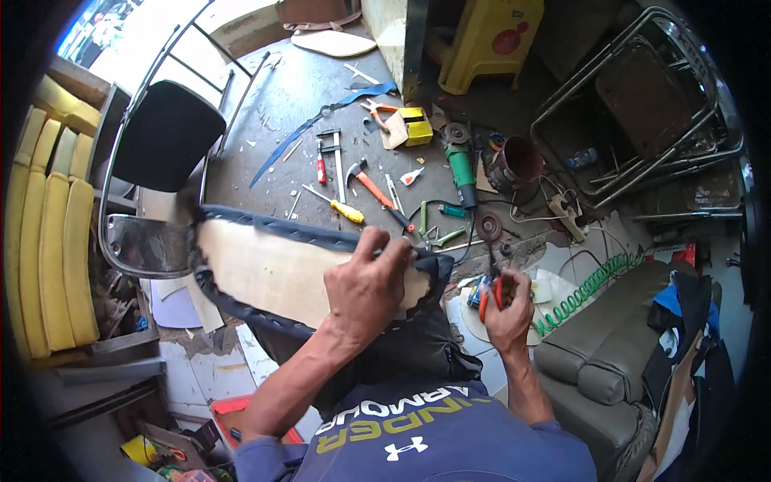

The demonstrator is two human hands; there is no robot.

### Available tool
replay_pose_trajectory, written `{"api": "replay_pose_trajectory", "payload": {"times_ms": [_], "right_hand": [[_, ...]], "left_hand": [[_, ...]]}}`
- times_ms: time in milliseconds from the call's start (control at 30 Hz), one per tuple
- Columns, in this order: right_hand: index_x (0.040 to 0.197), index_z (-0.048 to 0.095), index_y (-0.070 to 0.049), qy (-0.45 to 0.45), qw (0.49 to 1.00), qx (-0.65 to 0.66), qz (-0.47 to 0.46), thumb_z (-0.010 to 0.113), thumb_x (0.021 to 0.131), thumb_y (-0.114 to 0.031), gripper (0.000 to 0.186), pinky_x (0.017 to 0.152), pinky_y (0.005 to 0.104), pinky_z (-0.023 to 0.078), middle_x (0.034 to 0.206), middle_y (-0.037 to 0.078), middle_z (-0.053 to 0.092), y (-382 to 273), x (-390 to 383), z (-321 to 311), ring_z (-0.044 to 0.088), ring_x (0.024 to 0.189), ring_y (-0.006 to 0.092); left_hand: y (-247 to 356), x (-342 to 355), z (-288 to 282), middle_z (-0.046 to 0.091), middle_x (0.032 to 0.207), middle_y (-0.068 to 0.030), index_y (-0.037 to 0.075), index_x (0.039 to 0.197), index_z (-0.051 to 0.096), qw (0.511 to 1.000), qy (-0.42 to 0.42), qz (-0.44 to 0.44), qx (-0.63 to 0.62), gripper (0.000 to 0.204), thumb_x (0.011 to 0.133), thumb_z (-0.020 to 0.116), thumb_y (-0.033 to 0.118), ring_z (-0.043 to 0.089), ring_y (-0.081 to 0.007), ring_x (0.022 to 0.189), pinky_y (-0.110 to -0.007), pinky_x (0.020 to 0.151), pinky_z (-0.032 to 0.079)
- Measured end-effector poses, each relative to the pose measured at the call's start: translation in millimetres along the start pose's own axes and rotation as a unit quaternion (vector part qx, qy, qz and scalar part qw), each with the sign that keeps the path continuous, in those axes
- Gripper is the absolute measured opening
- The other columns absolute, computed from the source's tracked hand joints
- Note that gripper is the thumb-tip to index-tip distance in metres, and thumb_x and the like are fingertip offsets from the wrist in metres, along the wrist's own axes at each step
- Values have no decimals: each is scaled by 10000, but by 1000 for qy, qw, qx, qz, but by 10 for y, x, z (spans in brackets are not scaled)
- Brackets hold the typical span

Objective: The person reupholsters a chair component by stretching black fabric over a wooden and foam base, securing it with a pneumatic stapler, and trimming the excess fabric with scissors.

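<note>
A long board of bare pale wood lies across my lap, underside up. Its black cover is folded over the rim and fixed along it with small fasteners. My left hand is on the board's right part, its fingers curled and pinching the cover near the far edge; the fingertips are partly hidden. To the right of the board, my right hand grips red-handled pliers, jaws pointing away from me and apart from the board.
Beyond the board lie a yellow screwdriver, a hammer, a bar clamp and a green angle grinder. A metal chair frame stands left, folded chairs far right. A grey cushioned seat and coiled green hose are near right.
</note>
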State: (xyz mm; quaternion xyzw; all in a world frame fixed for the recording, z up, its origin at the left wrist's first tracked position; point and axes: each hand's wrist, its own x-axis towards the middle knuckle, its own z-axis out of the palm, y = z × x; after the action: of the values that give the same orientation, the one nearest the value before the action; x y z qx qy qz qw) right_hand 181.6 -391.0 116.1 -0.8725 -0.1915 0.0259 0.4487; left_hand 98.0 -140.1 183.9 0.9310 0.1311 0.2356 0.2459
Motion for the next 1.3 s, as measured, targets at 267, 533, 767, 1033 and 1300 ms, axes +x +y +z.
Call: {"api": "replay_pose_trajectory", "payload": {"times_ms": [267,533,767,1033,1300], "right_hand": [[1165,575,34,-22,955,-219,-199,860,806,-334,587,764,465,514,986,177,604,-829,-178,-115,617,894,367],[1147,583,22,7,949,-261,-176,805,875,-269,456,778,476,514,964,182,589,-884,-159,120,615,905,376],[1079,580,14,-2,951,-273,-146,803,873,-282,424,788,473,521,967,179,595,-995,-122,186,615,910,378],[1093,626,9,-75,918,-299,-248,795,874,-358,459,719,458,533,916,176,643,-896,286,113,641,858,369],[1131,631,7,-122,883,-279,-356,792,866,-413,522,716,414,569,906,144,671,-543,585,-69,674,860,322]], "left_hand": [[16,74,-14,667,968,-65,151,987,731,996,7,-75,-46,95,913,753,206,705,-309,731,-428,584,526],[-71,81,91,622,973,-48,122,945,644,999,17,-43,-1,76,949,670,193,683,-325,671,-444,521,509],[-136,41,-120,651,1080,-98,109,1061,674,994,-56,-60,-74,123,941,647,114,702,-383,797,-481,668,569],[-259,0,-50,660,1120,-97,74,1032,681,995,-40,-85,-35,114,938,629,115,713,-389,786,-492,664,575],[-340,43,-180,716,970,-115,50,942,756,981,-35,-91,-168,68,879,740,67,713,-334,852,-401,757,559]]}}
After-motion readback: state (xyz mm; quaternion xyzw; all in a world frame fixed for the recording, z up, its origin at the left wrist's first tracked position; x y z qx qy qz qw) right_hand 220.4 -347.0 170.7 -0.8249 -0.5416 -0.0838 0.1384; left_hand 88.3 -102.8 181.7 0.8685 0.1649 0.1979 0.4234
